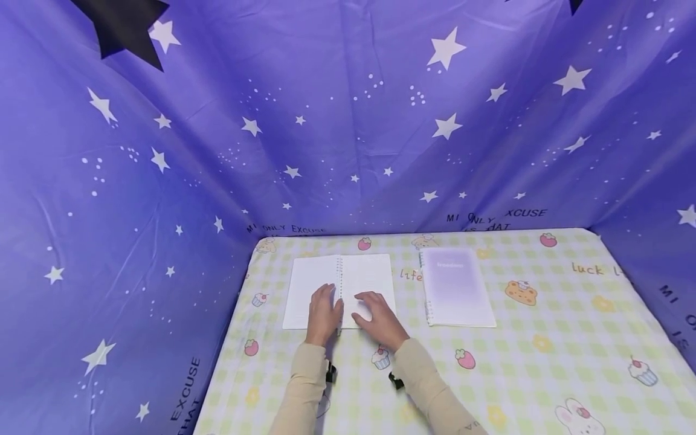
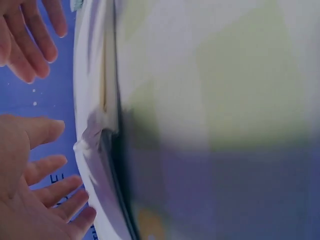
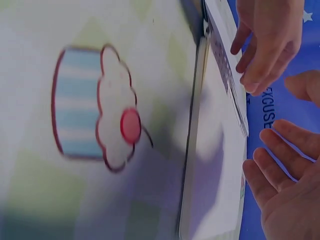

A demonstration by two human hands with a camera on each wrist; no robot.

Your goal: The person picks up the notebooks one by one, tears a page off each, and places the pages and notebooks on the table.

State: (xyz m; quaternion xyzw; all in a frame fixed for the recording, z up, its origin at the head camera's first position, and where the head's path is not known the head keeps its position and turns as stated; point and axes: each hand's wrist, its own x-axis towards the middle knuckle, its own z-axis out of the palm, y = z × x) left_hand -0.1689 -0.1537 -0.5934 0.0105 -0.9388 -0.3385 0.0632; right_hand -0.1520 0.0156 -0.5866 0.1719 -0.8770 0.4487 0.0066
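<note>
A spiral-bound notebook (image 1: 365, 275) lies spread open on the table, with white pages to either side of its coil. Over the lower part of the left page, beside the coil, is my left hand (image 1: 324, 315), fingers extended and holding nothing. My right hand (image 1: 382, 319) hovers above the lower right page, its fingers relaxed and spread. In the left wrist view the left hand (image 2: 45, 185) shows loose fingers close over the notebook's edge. The right wrist view shows the right hand (image 3: 290, 185) above the white page (image 3: 215, 170), on which a shadow falls.
A second spiral notebook (image 1: 461, 290) with a pale purple cover lies closed to the right. Both rest on a table with a green-and-white checked cloth (image 1: 522, 386) printed with cupcakes and strawberries. Purple star-patterned curtains (image 1: 326, 121) enclose the back and sides.
</note>
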